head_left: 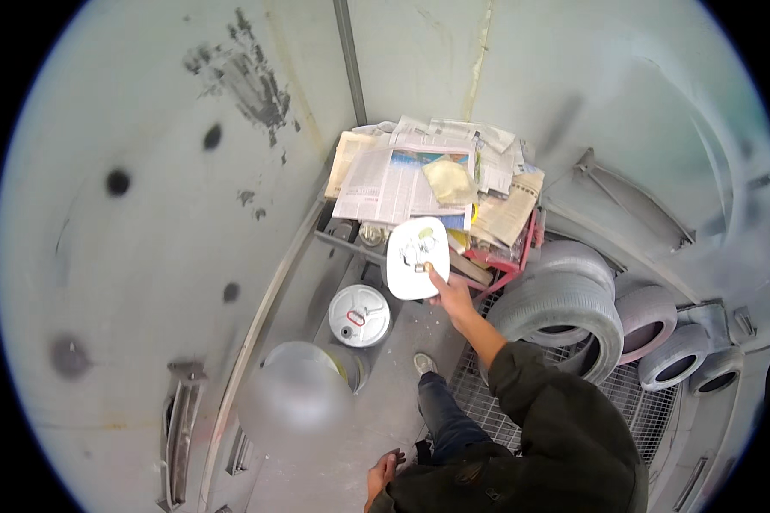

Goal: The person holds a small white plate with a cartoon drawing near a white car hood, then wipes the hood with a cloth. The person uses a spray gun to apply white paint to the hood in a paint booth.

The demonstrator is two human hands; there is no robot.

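In my right hand [455, 299] is a flat white plastic lid [417, 282] with rounded corners. My thumb lies over its lower right edge, and the fingers are hidden underneath. The lid's face carries dark and greenish marks, plus a small brownish spot near my thumb that I cannot make out. It is raised in front of a stand piled with newspapers [364, 184]. Low by my side, my left hand [383, 474] has its fingers curled in, with nothing visible in it. A folded yellowish cloth or pad [450, 182] lies on the newspapers.
A grey metal drum [370, 309] with a red handle stands below the stand. Nearer is a whitish bucket [295, 357], partly blurred by a smear. Several dusty tires [565, 312] rest on the floor grating [488, 402] at right. Curved grey walls [188, 214] surround the area.
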